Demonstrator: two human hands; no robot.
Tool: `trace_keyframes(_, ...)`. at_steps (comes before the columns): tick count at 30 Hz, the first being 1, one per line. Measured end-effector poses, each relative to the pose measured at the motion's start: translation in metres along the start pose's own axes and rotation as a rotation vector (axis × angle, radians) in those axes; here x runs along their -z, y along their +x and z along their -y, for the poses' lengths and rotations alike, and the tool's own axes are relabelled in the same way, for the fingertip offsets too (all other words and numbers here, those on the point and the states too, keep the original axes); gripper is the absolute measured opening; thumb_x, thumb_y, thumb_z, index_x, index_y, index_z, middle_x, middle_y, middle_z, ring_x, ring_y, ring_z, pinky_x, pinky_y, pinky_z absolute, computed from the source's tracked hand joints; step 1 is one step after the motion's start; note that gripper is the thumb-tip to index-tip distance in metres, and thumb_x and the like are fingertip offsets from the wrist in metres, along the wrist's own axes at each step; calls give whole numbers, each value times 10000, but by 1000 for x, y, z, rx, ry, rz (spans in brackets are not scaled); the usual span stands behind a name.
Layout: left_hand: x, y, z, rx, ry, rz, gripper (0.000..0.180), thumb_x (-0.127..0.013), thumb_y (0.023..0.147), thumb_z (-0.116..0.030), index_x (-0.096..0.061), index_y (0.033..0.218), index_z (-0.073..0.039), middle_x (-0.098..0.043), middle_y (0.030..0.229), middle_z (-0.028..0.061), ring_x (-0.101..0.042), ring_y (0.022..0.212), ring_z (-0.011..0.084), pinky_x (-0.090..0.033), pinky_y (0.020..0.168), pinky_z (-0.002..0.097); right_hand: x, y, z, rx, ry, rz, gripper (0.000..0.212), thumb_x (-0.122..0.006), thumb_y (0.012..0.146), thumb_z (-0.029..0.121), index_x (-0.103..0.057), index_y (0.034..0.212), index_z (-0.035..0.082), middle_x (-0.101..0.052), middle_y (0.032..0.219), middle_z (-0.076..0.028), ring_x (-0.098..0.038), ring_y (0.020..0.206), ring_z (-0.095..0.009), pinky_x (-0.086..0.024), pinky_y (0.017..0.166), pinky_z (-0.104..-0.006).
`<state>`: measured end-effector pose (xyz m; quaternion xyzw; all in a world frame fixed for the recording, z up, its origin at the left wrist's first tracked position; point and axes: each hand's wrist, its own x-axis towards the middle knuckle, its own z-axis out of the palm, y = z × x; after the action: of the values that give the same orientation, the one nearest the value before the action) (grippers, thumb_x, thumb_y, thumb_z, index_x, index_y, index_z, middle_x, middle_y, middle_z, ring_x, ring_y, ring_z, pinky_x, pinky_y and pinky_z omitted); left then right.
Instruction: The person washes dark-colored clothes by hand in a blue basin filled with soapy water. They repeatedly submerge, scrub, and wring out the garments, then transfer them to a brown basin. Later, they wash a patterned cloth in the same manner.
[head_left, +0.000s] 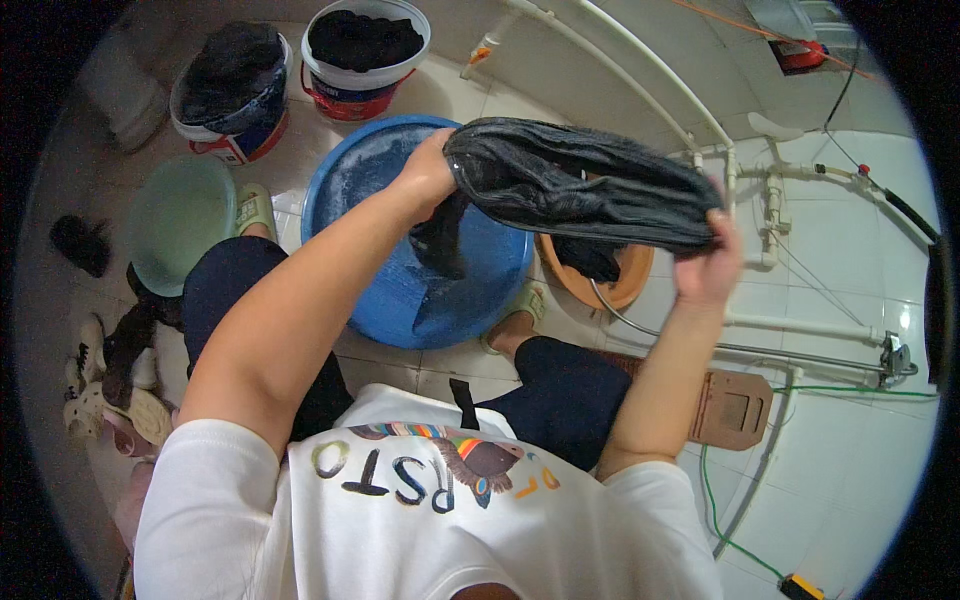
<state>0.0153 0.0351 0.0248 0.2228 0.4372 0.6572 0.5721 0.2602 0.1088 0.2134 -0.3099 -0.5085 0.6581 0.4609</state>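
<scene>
A dark, wet-looking garment [590, 185] is stretched between my two hands, bunched in lengthwise folds; its exact kind cannot be made out. My left hand [428, 175] is closed round its left end. At its right end my right hand [708, 262] grips it, slightly blurred. Below the left part stands a large blue tub [385, 285] with a dark cloth [440, 240] hanging or lying in it. Under the garment's right part is an orange basin [630, 285], partly hidden, with a black cloth [588, 260] inside.
Two buckets, one on the left [255, 140] and one on the right [365, 90], hold dark clothes at the back. A pale green basin [180, 225] sits left, near several shoes [90, 410]. White pipes [605, 100] line the wall. A brown plastic board [728, 410] lies at right.
</scene>
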Motion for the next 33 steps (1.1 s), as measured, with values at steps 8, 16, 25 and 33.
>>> trace_keyframes(8,-39,-38,-26,-391,75,127,638,-646,720,-65,-347,1283,-44,-488,1170,90,-499,1012,162,-400,880,289,9,-18,-194,-896,277,13,443,-437,825,296,-419,1190,46,-489,1161,-128,-469,1057,-279,-334,939,-466)
trace_keyframes(16,-64,-57,-41,-150,34,565,408,-609,731,-84,-504,1123,-38,-557,1063,51,-484,1015,130,-366,915,292,-18,-42,-202,-270,-101,316,450,-419,871,302,-344,1254,78,-392,1259,-98,-378,1155,-240,-294,981,-385)
trace_keyframes(25,-34,-36,-27,89,-556,144,308,-507,823,-252,-541,1041,-38,-585,1007,91,-551,951,202,-439,857,368,-31,5,-205,-527,656,-38,513,-470,812,412,-415,1204,85,-452,1202,-114,-418,1127,-269,-331,954,-422)
trace_keyframes(33,-5,-17,-34,240,-595,-157,331,-464,830,-313,-579,957,-30,-601,956,118,-573,905,225,-441,843,388,-32,12,-183,-317,393,134,582,-498,760,493,-460,1161,74,-523,1100,-129,-509,1028,-270,-437,862,-411)
